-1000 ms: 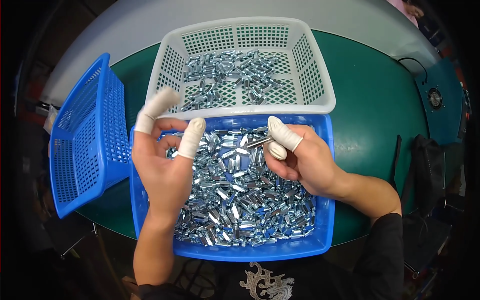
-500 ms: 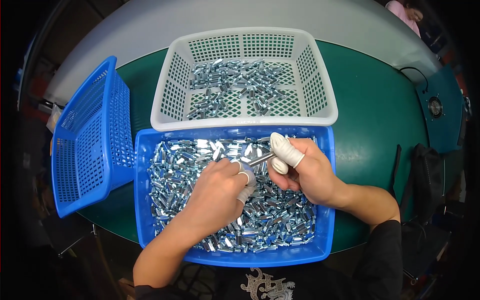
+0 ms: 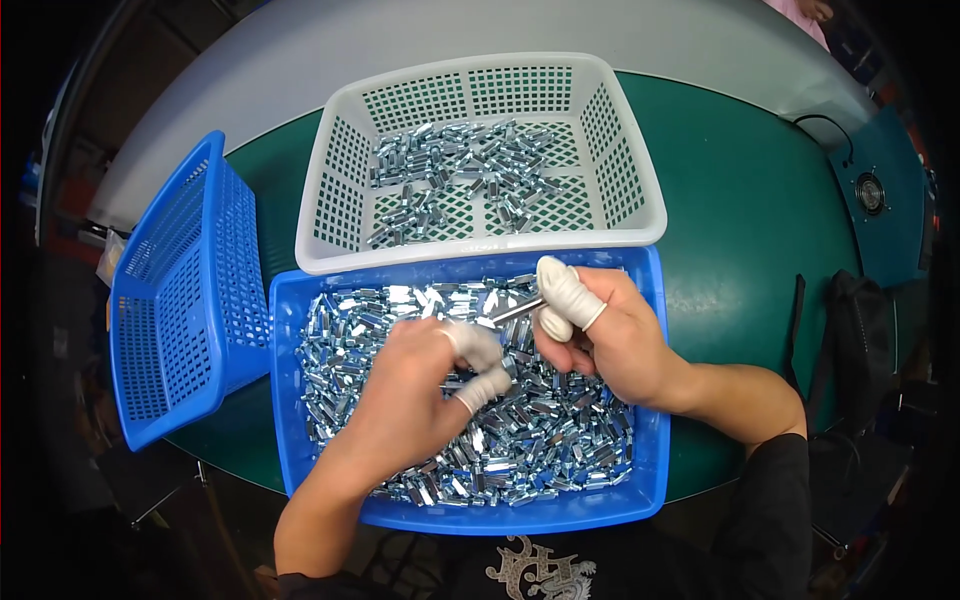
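The left hand is blurred, and the right hand hides one end of a metal rod.

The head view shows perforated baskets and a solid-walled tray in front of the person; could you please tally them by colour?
White: 1 (white basket with metal pieces)
Blue: 2 (blue basket at the left; blue tray full of metal pieces)
Total: 3

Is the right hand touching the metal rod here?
Touching. The head view shows the metal rod sticking out from between two white-covered fingertips of the right hand, pinched there.
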Motion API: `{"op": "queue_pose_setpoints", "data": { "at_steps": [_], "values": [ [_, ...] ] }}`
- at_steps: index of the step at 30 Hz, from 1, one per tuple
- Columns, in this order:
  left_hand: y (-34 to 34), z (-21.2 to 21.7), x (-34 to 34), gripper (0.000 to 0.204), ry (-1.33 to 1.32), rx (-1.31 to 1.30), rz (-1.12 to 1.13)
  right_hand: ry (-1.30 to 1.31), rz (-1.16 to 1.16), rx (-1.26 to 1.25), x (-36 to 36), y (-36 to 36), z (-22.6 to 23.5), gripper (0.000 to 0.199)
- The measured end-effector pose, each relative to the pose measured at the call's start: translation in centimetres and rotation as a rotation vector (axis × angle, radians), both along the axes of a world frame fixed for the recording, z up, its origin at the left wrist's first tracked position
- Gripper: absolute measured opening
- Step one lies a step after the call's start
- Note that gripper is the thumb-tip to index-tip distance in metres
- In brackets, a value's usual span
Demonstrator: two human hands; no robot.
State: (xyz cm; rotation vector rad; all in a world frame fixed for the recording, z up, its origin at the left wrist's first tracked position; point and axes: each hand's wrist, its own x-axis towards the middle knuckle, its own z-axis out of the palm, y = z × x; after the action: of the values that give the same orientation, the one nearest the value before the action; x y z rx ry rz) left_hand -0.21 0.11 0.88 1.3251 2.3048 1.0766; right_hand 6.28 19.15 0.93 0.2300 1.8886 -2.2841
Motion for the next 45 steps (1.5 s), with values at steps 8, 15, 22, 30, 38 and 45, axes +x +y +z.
{"op": "queue_pose_setpoints", "data": {
  "at_steps": [8,15,22,30,38,45],
  "values": [
    [-0.1,0.3,-0.3,0.026,-0.081,0.257,0.215,0.115,-0.068,0.019,-0.1,-0.3,-0.5,0.043],
    [0.1,0.0,-0.5,0.022,0.027,0.251,0.158,0.243,-0.006,0.194,0.3,-0.5,-1.2,0.035],
    [0.4,-0.1,0.5,0.021,0.140,0.102,0.153,0.262,0.005,0.595,0.4,-0.5,-0.8,0.031],
    [0.1,0.1,0.3,0.028,0.255,0.305,0.093,0.145,0.192,0.246,0.2,-0.7,-0.9,0.038],
    [0.7,1.1,1.1,0.021,0.477,0.365,0.058,-0.266,0.369,0.002,-0.8,-0.3,0.7,0.056],
    [0.6,-0.2,-1.1,0.020,0.434,0.428,0.288,-0.148,-0.115,-0.058,-0.9,0.3,-0.3,0.057]
  ]
}}
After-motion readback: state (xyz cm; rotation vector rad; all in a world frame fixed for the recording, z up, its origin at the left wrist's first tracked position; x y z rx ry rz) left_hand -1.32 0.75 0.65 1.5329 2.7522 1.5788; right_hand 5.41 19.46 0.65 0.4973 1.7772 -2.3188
